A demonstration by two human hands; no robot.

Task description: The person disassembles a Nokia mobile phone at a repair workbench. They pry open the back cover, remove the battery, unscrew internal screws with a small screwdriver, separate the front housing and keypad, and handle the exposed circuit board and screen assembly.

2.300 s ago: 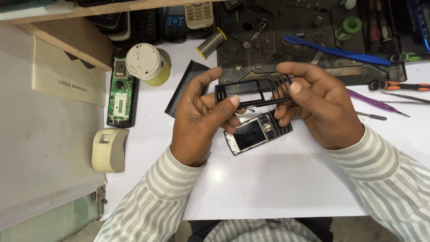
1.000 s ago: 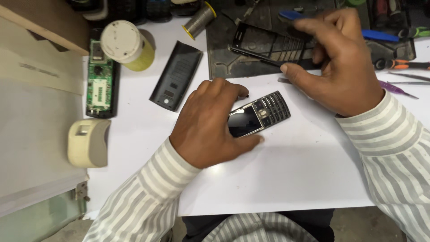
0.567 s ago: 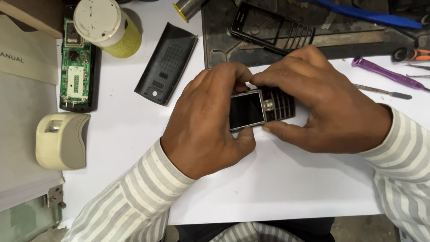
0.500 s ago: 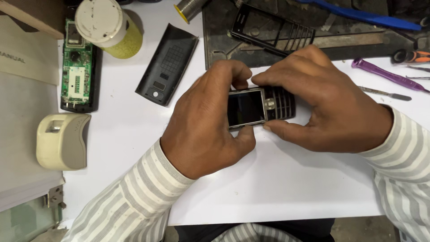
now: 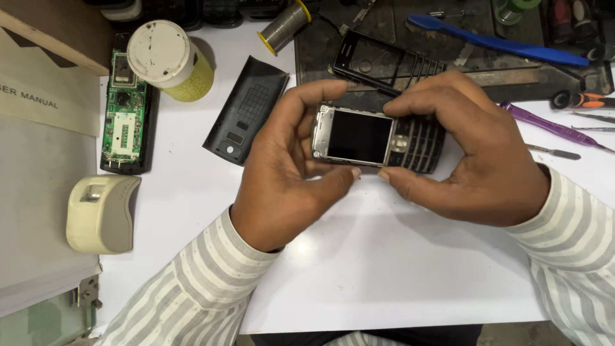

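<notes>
A small bar phone (image 5: 375, 138) with a dark screen and a black keypad, its front frame off, is held level above the white table (image 5: 384, 269). My left hand (image 5: 288, 173) grips its screen end, thumb under the lower edge. My right hand (image 5: 471, 150) grips the keypad end, fingers over the top. The phone's black front frame (image 5: 384, 61) lies on the dark mat (image 5: 461, 70) just behind my hands. A black back cover (image 5: 246, 109) lies to the left of my left hand.
A green circuit board in a black shell (image 5: 125, 118), a white-lidded yellow jar (image 5: 170, 64) and a beige device (image 5: 101, 213) sit at the left. A solder spool (image 5: 285, 25), a blue pry tool (image 5: 496, 41), a purple tool (image 5: 551, 125) and tweezers (image 5: 554, 152) lie behind and to the right.
My right hand laid the black front frame on the mat and came back to the phone. Both hands now hold the phone, lifted and turned level.
</notes>
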